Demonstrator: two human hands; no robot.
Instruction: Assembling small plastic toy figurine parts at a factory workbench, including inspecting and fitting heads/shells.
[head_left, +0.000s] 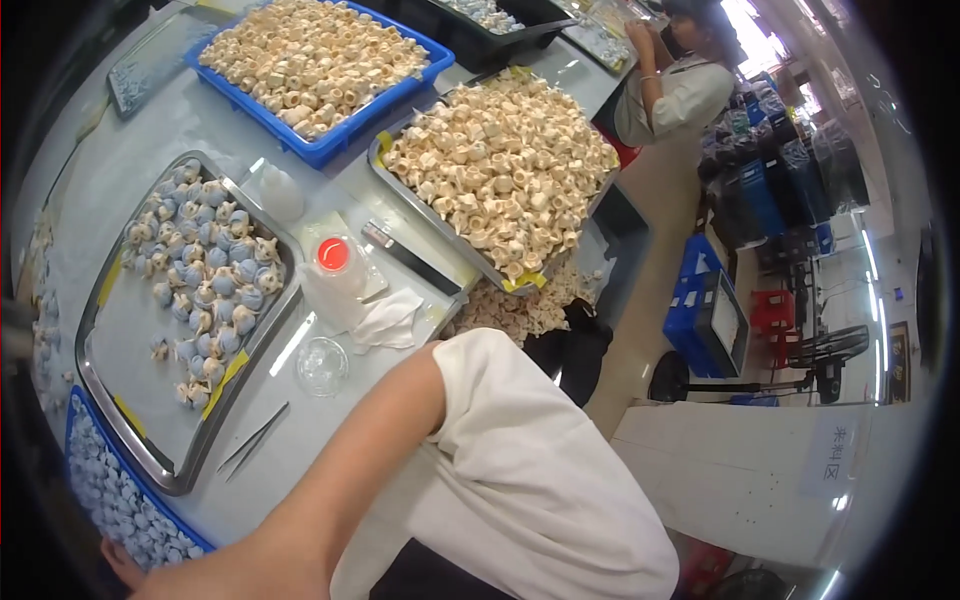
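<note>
My right forearm (345, 460) reaches from a white sleeve across the table's near side to the lower left. The back of my right hand (205, 578) shows at the lower edge, its fingers cut off or hidden. Beside it, a few fingers (120, 565) show next to a blue bin (180, 528) of small pale-blue pieces; I cannot tell which hand they belong to. What either hand holds is hidden. Beyond the forearm lie tweezers (252, 440) and a metal tray (95, 345) with small blue-and-cream parts gathered toward its far side.
A blue crate (318, 150) and a second metal tray (440, 238) are heaped with cream parts. Nearby are a red-capped bottle (333, 254), a clear round dish (322, 366), crumpled tissue (388, 320) and a white bottle (280, 192). A co-worker (680, 95) sits at the far right.
</note>
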